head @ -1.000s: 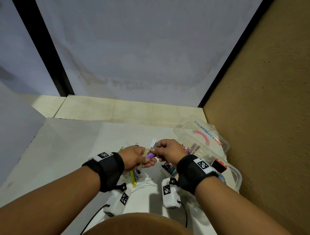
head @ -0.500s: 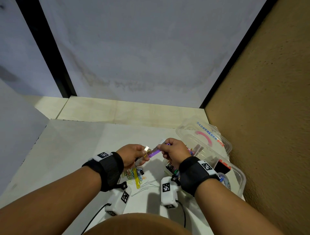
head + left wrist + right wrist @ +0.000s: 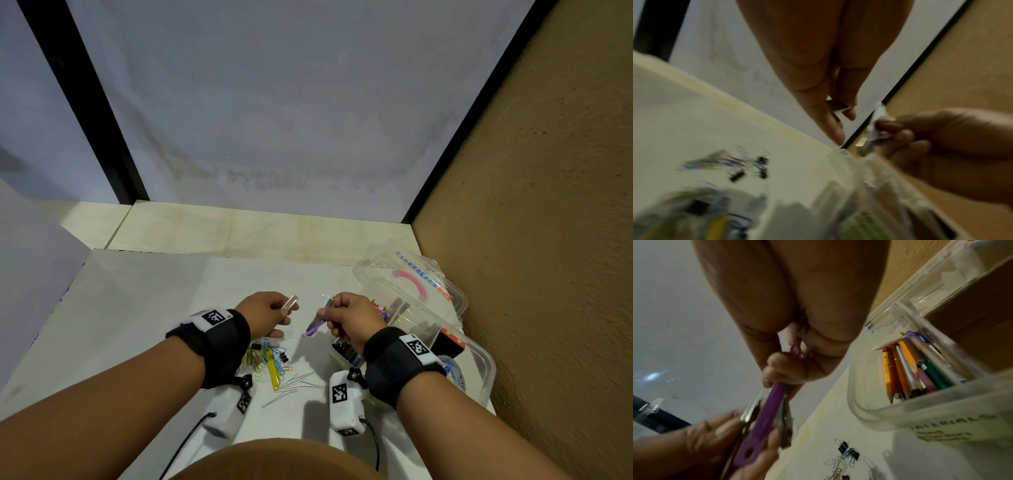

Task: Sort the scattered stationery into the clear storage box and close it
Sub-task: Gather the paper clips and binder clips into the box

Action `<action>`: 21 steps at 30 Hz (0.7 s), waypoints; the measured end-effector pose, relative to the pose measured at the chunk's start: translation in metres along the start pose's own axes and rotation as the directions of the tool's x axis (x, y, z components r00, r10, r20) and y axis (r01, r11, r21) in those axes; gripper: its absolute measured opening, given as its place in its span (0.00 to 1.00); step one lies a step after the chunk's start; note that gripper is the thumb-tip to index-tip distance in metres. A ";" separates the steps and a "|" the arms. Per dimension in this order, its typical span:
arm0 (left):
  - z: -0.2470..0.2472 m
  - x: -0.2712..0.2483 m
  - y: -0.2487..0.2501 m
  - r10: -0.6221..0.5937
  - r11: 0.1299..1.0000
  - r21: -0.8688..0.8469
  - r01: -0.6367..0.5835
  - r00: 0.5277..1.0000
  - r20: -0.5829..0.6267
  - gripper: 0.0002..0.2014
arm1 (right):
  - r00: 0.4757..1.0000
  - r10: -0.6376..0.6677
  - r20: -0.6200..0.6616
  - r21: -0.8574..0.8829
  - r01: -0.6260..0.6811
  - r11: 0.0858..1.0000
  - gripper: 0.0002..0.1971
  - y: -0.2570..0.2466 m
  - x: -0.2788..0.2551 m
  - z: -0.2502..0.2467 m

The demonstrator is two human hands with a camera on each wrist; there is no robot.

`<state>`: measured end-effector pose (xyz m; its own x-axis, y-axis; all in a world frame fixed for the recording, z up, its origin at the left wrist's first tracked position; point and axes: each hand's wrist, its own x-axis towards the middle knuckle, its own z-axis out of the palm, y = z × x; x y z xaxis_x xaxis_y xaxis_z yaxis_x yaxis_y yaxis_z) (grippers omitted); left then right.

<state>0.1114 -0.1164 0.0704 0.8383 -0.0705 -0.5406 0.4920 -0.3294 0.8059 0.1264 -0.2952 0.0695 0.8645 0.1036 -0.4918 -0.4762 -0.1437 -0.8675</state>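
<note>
My right hand grips a purple plastic fastener strip together with a thin metal piece, just left of the clear storage box. In the right wrist view the purple strip hangs down from my right hand's curled fingers. My left hand pinches a separate silvery metal strip, a short gap away from the right hand. The box lies open with its lid tipped back. It holds pencils and pens.
A heap of coloured paper clips, a yellow fastener strip, black binder clips and loose wire prongs lie on the white table under my wrists. A brown wall stands right behind the box.
My hands were together on the purple strip; they have pulled apart. The left hand moved left with the silvery metal strip, and the right hand keeps the purple strip.
</note>
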 end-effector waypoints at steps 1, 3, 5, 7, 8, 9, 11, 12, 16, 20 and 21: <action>0.005 -0.001 0.005 0.004 0.997 -0.081 0.001 0.999 0.054 0.10 | 1.000 0.005 0.018 -0.005 -0.005 1.000 0.14 0.000 0.000 0.001; 0.015 -0.003 0.013 0.055 0.994 -0.103 -0.041 0.989 0.134 0.12 | 0.999 0.009 0.038 0.013 -0.010 1.000 0.12 0.000 -0.001 0.001; 0.021 -0.005 0.019 0.102 0.995 -0.035 -0.099 0.986 0.128 0.13 | 0.999 0.007 0.042 0.063 -0.009 0.998 0.09 0.000 -0.002 -0.001; 0.025 -0.003 0.020 0.120 0.993 0.000 -0.121 0.986 0.115 0.16 | 0.998 0.009 0.055 0.122 -0.016 0.992 0.07 -0.001 -0.004 -0.003; 0.026 -0.001 0.019 0.129 0.991 0.027 -0.133 0.984 0.120 0.19 | 0.998 0.015 0.065 0.145 -0.024 0.989 0.07 -0.001 -0.005 -0.005; 0.028 -0.001 0.020 0.138 0.987 0.063 -0.147 0.983 0.124 0.23 | 0.997 0.023 0.074 0.163 -0.035 0.986 0.07 -0.001 -0.006 -0.007; 0.032 0.001 0.019 0.163 0.979 0.102 -0.176 0.979 0.126 0.29 | 0.994 0.042 0.098 0.184 -0.059 0.981 0.08 0.000 -0.008 -0.011; 0.034 0.001 0.020 0.162 0.982 0.072 -0.173 0.978 0.130 0.31 | 0.994 0.046 0.103 0.194 -0.065 0.979 0.09 0.000 -0.009 -0.013; 0.041 0.000 0.024 0.098 0.993 -0.079 -0.087 0.983 0.156 0.24 | 1.000 0.026 -0.018 0.247 -0.021 0.969 0.11 -0.002 -0.009 -0.029; 0.038 0.005 0.015 0.022 0.999 0.040 -0.029 0.986 0.165 0.16 | 0.945 -0.042 -0.324 0.181 0.105 0.978 0.09 0.000 -0.007 -0.078; 0.037 0.008 0.011 0.003 0.997 0.072 -0.015 0.987 0.158 0.14 | 0.914 -0.055 -0.402 0.095 0.101 0.990 0.07 0.003 -0.006 -0.092</action>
<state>0.1145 -0.1551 0.0664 0.7924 -0.2196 -0.5692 0.4611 -0.3954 0.7944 0.1349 -0.3867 0.0764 0.8807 -0.2931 -0.3720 -0.3995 -0.0380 -0.9159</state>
